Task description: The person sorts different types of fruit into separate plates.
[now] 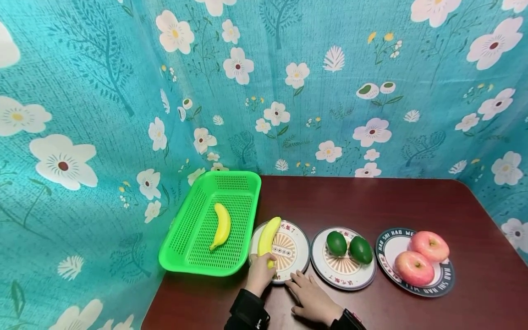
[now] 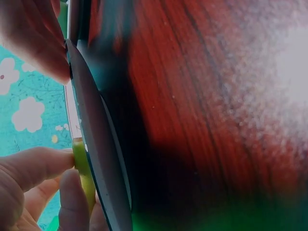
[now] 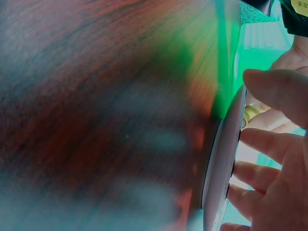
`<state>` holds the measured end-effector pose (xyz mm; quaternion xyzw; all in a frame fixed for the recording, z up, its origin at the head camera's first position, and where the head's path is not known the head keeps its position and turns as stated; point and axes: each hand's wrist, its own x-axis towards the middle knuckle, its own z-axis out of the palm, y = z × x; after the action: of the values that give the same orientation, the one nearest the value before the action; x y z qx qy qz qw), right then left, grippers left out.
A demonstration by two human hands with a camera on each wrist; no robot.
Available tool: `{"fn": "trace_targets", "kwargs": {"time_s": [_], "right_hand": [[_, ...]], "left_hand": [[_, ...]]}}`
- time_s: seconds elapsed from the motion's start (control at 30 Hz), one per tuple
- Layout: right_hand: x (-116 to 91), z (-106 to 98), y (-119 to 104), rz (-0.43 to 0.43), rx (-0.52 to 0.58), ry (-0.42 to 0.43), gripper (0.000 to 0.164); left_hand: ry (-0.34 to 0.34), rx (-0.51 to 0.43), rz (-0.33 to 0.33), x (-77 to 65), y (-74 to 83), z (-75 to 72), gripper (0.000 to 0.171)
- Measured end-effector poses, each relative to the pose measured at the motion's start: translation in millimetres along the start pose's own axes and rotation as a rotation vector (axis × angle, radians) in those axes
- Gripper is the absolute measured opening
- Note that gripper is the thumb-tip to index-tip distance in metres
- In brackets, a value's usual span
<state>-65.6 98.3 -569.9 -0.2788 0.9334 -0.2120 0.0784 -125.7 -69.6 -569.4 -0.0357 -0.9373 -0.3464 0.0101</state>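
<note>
In the head view my left hand (image 1: 261, 274) pinches the near end of a yellow banana (image 1: 268, 236). That banana lies over the left side of a white plate (image 1: 299, 247) with a printed pattern. The left wrist view shows the thumb and fingers (image 2: 36, 166) around the banana (image 2: 85, 178), close to the plate's rim (image 2: 98, 139). My right hand (image 1: 312, 298) has its fingers spread, fingertips at the plate's near rim. From the right wrist, the right hand (image 3: 274, 168) appears beside the plate edge (image 3: 226, 144), holding nothing.
Left of the plate stands a green mesh basket (image 1: 198, 254) with another banana (image 1: 222, 225) inside. To the right are a plate (image 1: 342, 279) with two green avocado-like fruits (image 1: 360, 250) and a dark-rimmed plate (image 1: 385, 252) with two apples (image 1: 414, 268). A flowered cloth (image 1: 305, 128) hangs behind the dark table (image 1: 330, 197).
</note>
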Motion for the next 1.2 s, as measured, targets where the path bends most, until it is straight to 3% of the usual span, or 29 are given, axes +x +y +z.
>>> {"fn": "trace_targets", "kwargs": {"time_s": [0.4, 0.77, 0.97, 1.2], "right_hand": [[-0.4, -3.1, -1.4, 0.002, 0.027, -0.011, 0.061], [-1.0, -2.6, -0.7, -0.003, 0.026, -0.015, 0.06], [-1.3, -1.2, 0.5, -0.003, 0.021, 0.0, 0.06], [-1.0, -0.6, 1.8, -0.014, 0.01, 0.004, 0.061]], "left_hand": [[-0.025, 0.107, 0.001, 1.2, 4.1, -1.0, 0.019], [-0.057, 0.218, 0.076, -0.9, 14.2, -17.2, 0.033], [-0.081, 0.272, 0.146, 0.5, 35.5, -40.7, 0.042], [-0.075, 0.224, 0.21, 23.1, 55.3, -92.2, 0.045]]}}
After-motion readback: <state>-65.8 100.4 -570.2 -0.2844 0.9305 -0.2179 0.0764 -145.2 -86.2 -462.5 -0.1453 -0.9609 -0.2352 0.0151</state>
